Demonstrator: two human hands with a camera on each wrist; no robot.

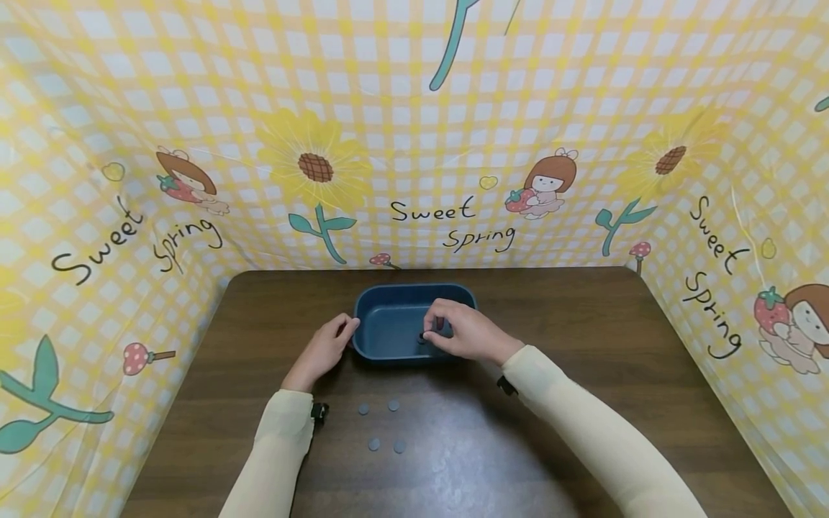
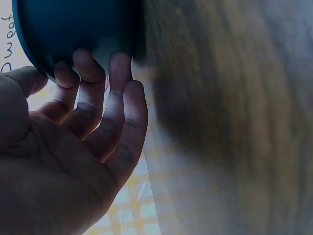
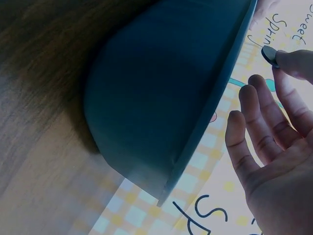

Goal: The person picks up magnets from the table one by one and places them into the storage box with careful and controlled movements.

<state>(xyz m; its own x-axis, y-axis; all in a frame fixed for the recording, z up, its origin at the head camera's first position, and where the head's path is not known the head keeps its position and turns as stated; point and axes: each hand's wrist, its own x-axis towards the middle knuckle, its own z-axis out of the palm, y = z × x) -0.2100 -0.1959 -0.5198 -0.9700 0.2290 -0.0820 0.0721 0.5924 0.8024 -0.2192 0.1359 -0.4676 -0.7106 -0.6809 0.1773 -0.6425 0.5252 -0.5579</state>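
A dark blue oblong basin (image 1: 388, 331) stands on the wooden table, toward the back. At its left end is my left hand (image 1: 326, 345), holding the rim. The left wrist view shows the thumb (image 2: 32, 81) at the rim and the curled fingers (image 2: 120, 73) against the outer wall. My right hand (image 1: 469, 331) is over the right part of the basin. Between thumb and forefinger it pinches a small dark round disc (image 3: 268, 56); the other fingers are loosely bent. Several grey discs (image 1: 373, 444) lie apart on the table in front of the basin.
The brown wooden table (image 1: 570, 403) extends to both sides of the basin. A yellow-checked cloth (image 1: 401, 144) with flowers and lettering hangs behind it and along both sides. Dark bands (image 1: 320, 413) are on both wrists.
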